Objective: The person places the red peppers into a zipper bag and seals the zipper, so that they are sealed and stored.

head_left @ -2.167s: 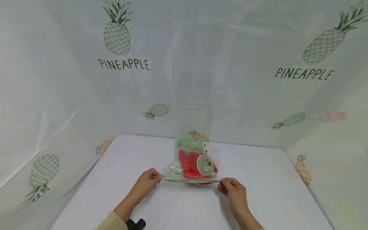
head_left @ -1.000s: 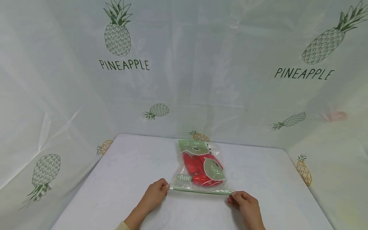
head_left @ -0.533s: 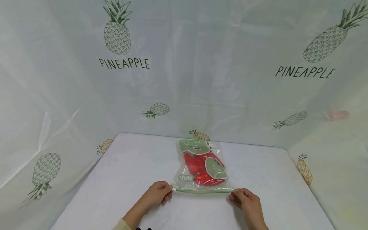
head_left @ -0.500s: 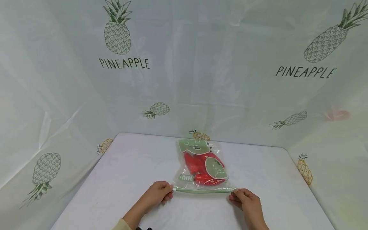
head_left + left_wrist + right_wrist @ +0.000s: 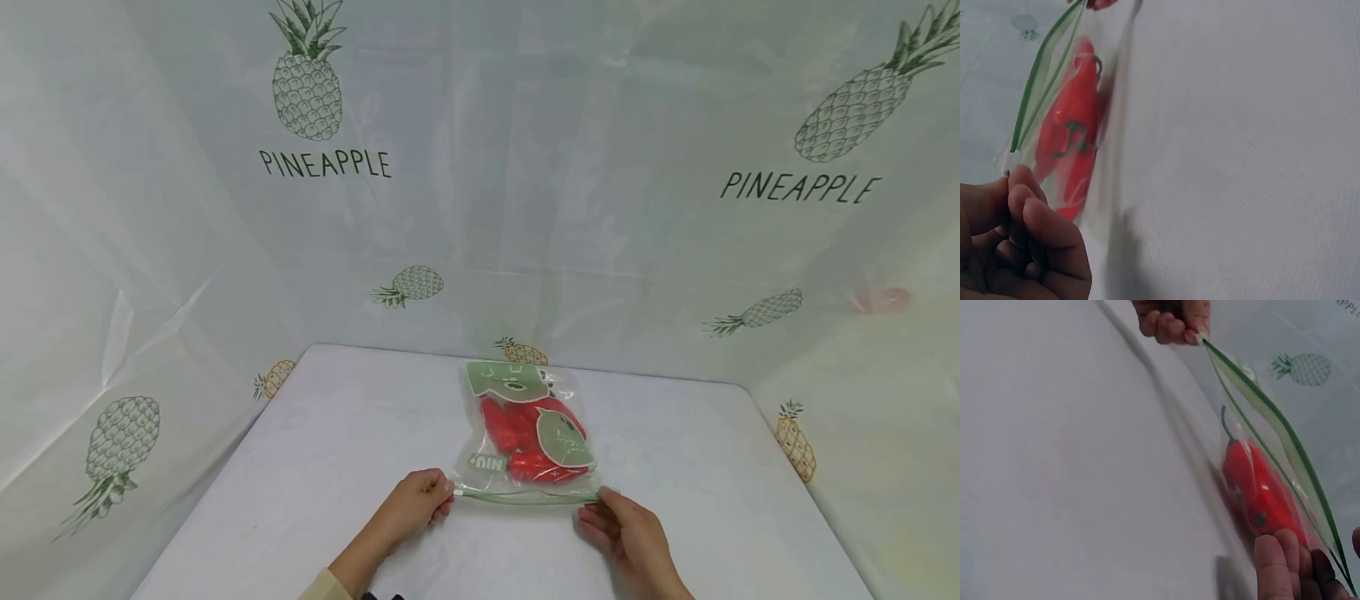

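A clear zip bag (image 5: 480,483) with green prints lies on the white table, its green-edged mouth toward me. Red chili peppers (image 5: 536,468) show through the plastic; a dark stem is visible in the right wrist view. My left hand (image 5: 412,504) pinches the left end of the zip strip between thumb and fingertips. At the strip's other end, my right hand (image 5: 626,529) has the bag's edge between its thumb and curled fingers; its thumb tip looks apart from the fingers in the right wrist view. Both wrist views show the two green strips (image 5: 1282,428) parted along the middle.
The white table (image 5: 322,433) has rounded back corners. A pale plastic sheet (image 5: 525,183) with printed pineapples hangs behind it and along both sides. A faint reddish patch (image 5: 881,300) shows at the right sheet. A dark object (image 5: 382,597) peeks in beside the left sleeve.
Both hands first drew the bag's mouth toward me and laid the bag flatter. In the last half second my right hand shifted slightly left along the strip, its fingers spreading more; the bag stayed nearly still.
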